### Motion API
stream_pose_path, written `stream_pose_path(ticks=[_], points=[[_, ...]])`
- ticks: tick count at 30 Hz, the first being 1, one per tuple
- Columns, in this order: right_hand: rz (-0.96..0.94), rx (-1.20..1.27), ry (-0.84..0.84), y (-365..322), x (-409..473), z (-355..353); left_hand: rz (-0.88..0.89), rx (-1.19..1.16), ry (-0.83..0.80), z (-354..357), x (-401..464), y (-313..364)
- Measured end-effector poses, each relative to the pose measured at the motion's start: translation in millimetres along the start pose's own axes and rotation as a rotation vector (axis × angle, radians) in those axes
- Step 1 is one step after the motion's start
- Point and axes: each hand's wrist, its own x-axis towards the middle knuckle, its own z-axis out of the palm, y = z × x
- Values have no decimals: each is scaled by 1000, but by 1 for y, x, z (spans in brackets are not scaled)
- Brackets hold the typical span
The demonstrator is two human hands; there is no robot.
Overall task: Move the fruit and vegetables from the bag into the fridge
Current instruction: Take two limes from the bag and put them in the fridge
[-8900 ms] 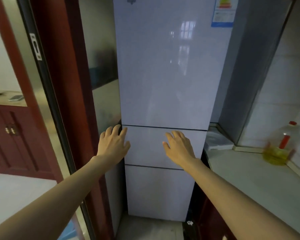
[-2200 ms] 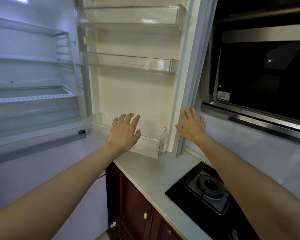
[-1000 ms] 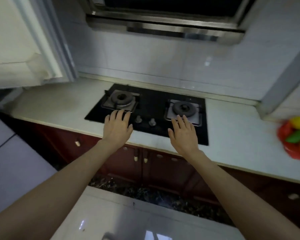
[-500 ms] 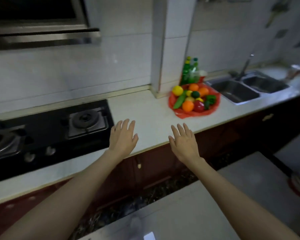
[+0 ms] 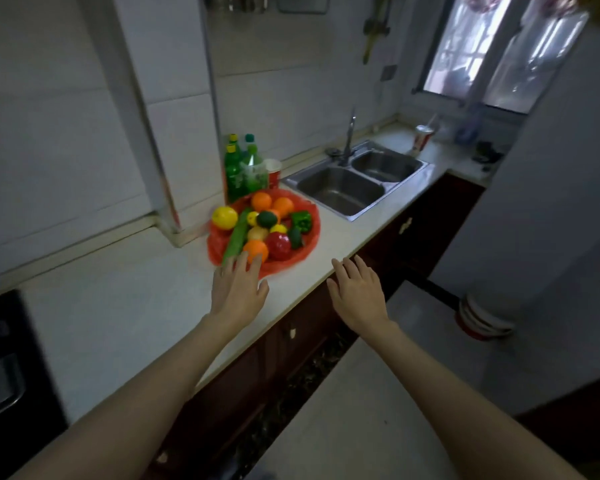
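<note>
A red plastic bag (image 5: 305, 249) lies spread open on the white counter (image 5: 125, 306), piled with fruit and vegetables: oranges (image 5: 261, 201), a yellow lemon (image 5: 224, 217), a cucumber (image 5: 235, 241), a red pepper (image 5: 278, 244), a green pepper (image 5: 301, 220). My left hand (image 5: 238, 289) hovers open just before the bag's near edge, fingertips by the front orange (image 5: 256, 250). To the right, over the counter's front edge, my right hand (image 5: 357, 292) is open and holds nothing. The fridge is out of view.
Green bottles (image 5: 238, 169) and a red cup (image 5: 272, 173) stand behind the bag against a tiled pillar. A double steel sink (image 5: 357, 183) with a tap lies to the right. The black hob (image 5: 4, 362) is at the left edge. Dark red cabinets run below.
The view has swung right from the open fridge past the hob to the bag. The bag is closer now, and my left hand has reached its near edge.
</note>
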Motion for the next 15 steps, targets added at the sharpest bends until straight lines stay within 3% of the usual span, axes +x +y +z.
stream_pose_path(ticks=[9, 15], points=[[101, 5, -8, 63, 73, 47, 1, -36, -98, 64, 93, 28], [-9, -21, -101, 112, 137, 88, -83, -34, -106, 112, 146, 43]])
